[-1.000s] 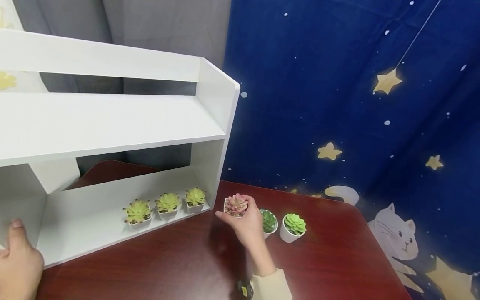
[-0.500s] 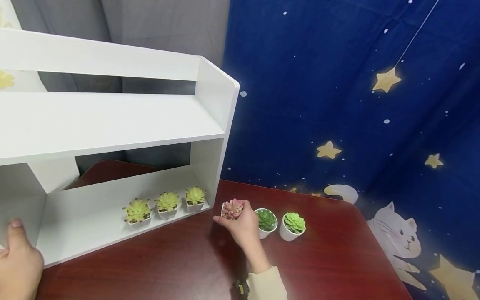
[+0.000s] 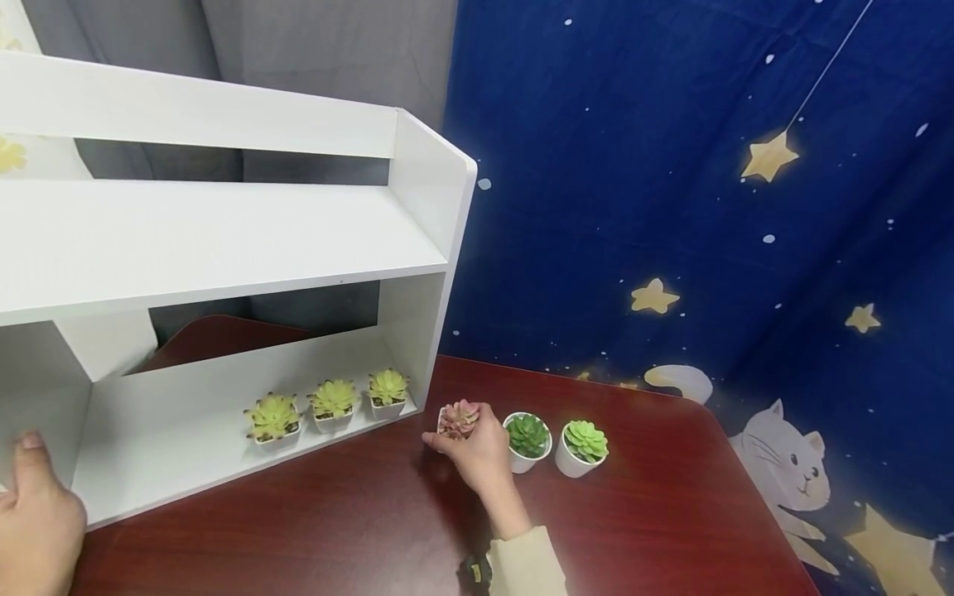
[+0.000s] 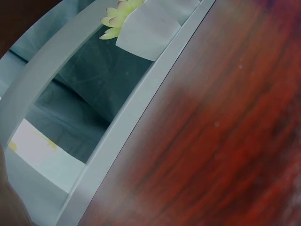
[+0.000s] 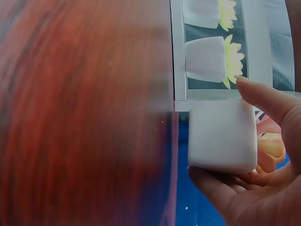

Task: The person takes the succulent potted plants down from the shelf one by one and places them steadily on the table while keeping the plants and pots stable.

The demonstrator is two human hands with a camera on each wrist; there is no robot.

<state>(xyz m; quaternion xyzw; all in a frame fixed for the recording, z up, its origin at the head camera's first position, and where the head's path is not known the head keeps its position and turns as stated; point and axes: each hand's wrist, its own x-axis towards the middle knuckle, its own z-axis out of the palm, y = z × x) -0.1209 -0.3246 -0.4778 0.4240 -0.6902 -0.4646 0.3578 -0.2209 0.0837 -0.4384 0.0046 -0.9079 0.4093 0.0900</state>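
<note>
right hand (image 3: 480,454): clamped on pink plant (image 3: 458,419)
pink plant: between shelf (image 3: 224,232) and dark green plant (image 3: 527,435)
left hand (image 3: 40,513): at shelf, cannot tell the grip
in shelf: 3 yellow-green plants (image 3: 333,399)

Head view faces forward and down; wrist views, nearer and tilted, share the shelf (image 3: 224,232) at the head frame's left.

Pink succulent (image 3: 459,419), sq. wht. pot (image 5: 222,136), approx. upright, in R hand (image 3: 483,457), nr. R end of wht. shelf (image 3: 224,228)
</note>
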